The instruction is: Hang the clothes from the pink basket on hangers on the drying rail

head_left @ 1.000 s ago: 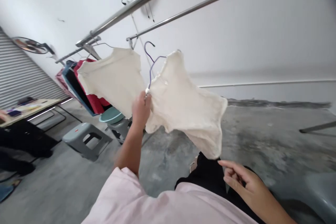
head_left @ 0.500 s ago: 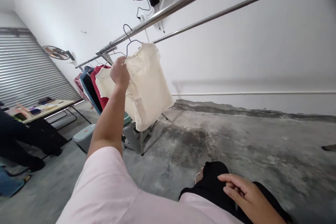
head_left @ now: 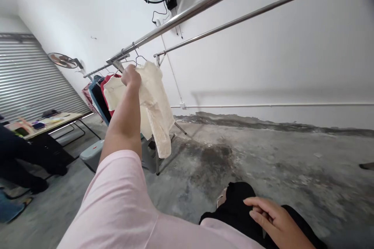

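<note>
Head view: left hand [head_left: 131, 76] grips cream top [head_left: 157, 101] at metal rail [head_left: 187, 12]

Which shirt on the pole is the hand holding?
The cream lacy shirt at the near end, gripped by the left hand. The plain cream, red and blue ones hang behind it.

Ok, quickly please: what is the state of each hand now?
Left hand: closed on the cream garment on its wire hanger, up at the rail.
Right hand: holds nothing, loosely curled on the lap.
</note>
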A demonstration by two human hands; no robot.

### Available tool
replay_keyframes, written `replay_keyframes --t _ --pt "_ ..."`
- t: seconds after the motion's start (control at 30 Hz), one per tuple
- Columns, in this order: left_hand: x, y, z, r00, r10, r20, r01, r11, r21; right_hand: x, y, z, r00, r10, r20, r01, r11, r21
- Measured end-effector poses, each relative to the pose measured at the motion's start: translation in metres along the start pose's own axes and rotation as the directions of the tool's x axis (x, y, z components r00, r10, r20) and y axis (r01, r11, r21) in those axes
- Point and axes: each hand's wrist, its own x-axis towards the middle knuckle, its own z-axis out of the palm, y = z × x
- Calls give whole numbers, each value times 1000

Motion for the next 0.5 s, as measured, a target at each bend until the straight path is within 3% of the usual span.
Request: replay_keyframes --t 0.07,0.13,0.17,0.23,0.3,0.37,0.43,0.5 --pt "-9 -2 -2 999 39 -38 -36 997 75 -1 0 0 1000 -6 7 6 1000 -8" --pt "-26 2 -2 977 199 -82 -181 966 183 -1 -1 0 1000 -4 29 4 1000 -24" --pt "-39 7 0 945 315 -88 -289 930 228 -2 -2 1 999 -3 39 4 1000 -30" --pt "-73 22 13 837 544 -59 -518 822 236 -3 -8 4 999 -8 47 9 1000 -24" --pt "-118 40 37 732 680 -42 -667 728 156 -3 -16 7 999 -23 37 23 1000 1" --pt "-173 56 72 683 730 20 -730 684 -10 -3 -22 7 999 -34 28 33 999 22" --pt "-238 69 113 632 759 157 -724 651 -229 -3 -26 2 999 -35 12 35 999 38" --pt "-314 79 152 564 763 315 -627 644 -438 -4 -25 -8 999 -29 -30 30 999 37"
